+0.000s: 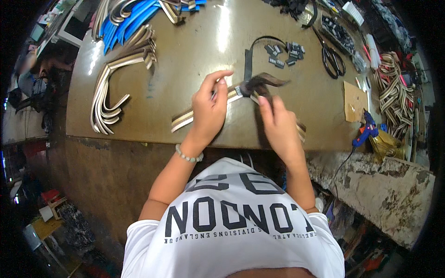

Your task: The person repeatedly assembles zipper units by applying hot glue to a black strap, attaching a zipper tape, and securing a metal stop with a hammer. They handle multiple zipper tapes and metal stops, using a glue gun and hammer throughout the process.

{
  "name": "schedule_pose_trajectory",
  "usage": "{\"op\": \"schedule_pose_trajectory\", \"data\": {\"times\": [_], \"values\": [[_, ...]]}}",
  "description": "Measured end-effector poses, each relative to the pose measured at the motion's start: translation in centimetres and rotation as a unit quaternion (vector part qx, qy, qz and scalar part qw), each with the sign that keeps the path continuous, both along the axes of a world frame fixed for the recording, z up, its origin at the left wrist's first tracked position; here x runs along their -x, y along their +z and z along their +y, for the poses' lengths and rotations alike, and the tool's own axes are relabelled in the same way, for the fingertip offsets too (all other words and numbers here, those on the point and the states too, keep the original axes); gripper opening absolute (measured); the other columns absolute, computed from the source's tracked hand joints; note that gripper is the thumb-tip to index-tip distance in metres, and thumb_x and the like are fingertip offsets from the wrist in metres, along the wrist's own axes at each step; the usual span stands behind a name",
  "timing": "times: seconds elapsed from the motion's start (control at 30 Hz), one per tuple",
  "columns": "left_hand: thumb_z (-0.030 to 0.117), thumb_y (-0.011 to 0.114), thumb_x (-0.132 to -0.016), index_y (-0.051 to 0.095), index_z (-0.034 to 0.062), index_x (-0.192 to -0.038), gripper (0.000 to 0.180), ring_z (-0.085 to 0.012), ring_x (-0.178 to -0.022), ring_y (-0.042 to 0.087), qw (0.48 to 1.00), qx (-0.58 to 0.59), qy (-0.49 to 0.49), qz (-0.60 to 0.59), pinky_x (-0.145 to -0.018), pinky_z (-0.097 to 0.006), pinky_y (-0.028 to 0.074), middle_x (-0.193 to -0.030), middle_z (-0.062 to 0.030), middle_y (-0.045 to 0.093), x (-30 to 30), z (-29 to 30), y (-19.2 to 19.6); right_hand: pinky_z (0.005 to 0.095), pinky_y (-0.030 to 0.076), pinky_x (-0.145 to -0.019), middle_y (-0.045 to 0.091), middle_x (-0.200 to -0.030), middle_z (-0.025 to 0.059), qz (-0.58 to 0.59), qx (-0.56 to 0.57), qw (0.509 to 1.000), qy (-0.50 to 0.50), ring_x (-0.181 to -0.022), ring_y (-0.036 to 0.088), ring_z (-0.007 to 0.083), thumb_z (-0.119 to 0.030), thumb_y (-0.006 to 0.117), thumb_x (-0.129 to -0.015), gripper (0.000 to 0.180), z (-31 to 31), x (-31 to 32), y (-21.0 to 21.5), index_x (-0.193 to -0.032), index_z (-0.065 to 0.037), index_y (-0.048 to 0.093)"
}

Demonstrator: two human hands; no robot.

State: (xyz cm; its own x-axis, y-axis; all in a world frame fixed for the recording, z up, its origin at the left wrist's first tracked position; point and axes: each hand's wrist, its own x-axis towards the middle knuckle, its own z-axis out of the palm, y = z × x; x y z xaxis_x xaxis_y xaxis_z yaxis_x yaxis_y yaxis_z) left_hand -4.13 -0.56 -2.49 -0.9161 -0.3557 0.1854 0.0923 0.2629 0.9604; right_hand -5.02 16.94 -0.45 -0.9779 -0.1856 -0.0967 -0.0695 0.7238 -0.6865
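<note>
Both hands on striped beige-brown webbing strip [204, 110], flat on brown bench [194, 60]. Long axis lower-left to upper-right. Left hand [209, 109] pinching mid-strip; right hand [278, 125] pinching dark end-piece [259, 84] beyond.

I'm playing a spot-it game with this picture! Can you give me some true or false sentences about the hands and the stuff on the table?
1. Both hands hold a striped beige strip. True: the left hand and the right hand grip it over the brown table.
2. The scissors are in the right hand. False: the black scissors lie on the table, far from it.
3. A bead bracelet is on the left wrist. True.
4. The blue glue gun lies left of the hands. False: it sits at the right table edge.
5. Small dark clips lie beyond the hands. True.
</note>
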Motion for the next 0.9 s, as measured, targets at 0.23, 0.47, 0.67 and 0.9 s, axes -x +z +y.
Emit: {"op": "schedule_pose_trajectory", "data": {"times": [0.23, 0.47, 0.67, 0.9], "values": [[0.026, 0.074, -0.084, 0.065, 0.0061, -0.108, 0.033, -0.0295, -0.087, 0.049, 0.924, 0.380, -0.028, -0.013, -0.080, -0.039, 0.040, -0.089, -0.0121, 0.052, -1.4, -2.0, -0.1, 0.0484, 0.049, -0.081, 0.067, -0.099, 0.0310, 0.118, -0.051, 0.950, -0.285, -0.094, 0.066, 0.0448, -0.047, 0.049, -0.100, 0.056, 10.3, 2.2, 1.1, -0.113, 0.005, 0.063], [0.016, 0.068, -0.088, 0.065, 0.0042, -0.096, 0.014, -0.0305, -0.085, 0.052, 0.946, 0.282, -0.157, 0.013, -0.077, -0.039, 0.044, -0.087, -0.0134, 0.052, 3.6, -4.3, 2.7, 0.0483, 0.049, -0.075, 0.068, -0.094, 0.0275, 0.141, -0.097, 0.910, -0.378, -0.090, 0.064, 0.0461, -0.045, 0.051, -0.100, 0.048, 17.7, 2.6, -2.9, -0.110, 0.000, 0.062], [0.018, 0.069, -0.090, 0.069, 0.0029, -0.100, 0.018, -0.0206, -0.084, 0.062, 0.885, 0.402, -0.144, 0.184, -0.075, -0.032, 0.048, -0.090, -0.0097, 0.065, 11.9, -11.2, 11.1, 0.0522, 0.048, -0.075, 0.067, -0.094, 0.0298, 0.124, -0.201, 0.913, -0.331, -0.090, 0.062, 0.0496, -0.046, 0.047, -0.101, 0.049, 17.4, 2.6, -3.1, -0.113, 0.001, 0.057], [0.035, 0.064, -0.096, 0.067, -0.0043, -0.114, 0.043, -0.0132, -0.095, 0.064, 0.886, 0.463, 0.007, 0.012, -0.089, -0.027, 0.048, -0.103, -0.0080, 0.071, 22.8, -31.4, 16.7, 0.0551, 0.047, -0.072, 0.066, -0.093, 0.0307, 0.108, -0.223, 0.908, -0.339, -0.088, 0.062, 0.0508, -0.046, 0.047, -0.101, 0.048, 15.4, 2.9, -1.9, -0.110, 0.000, 0.054]]}}
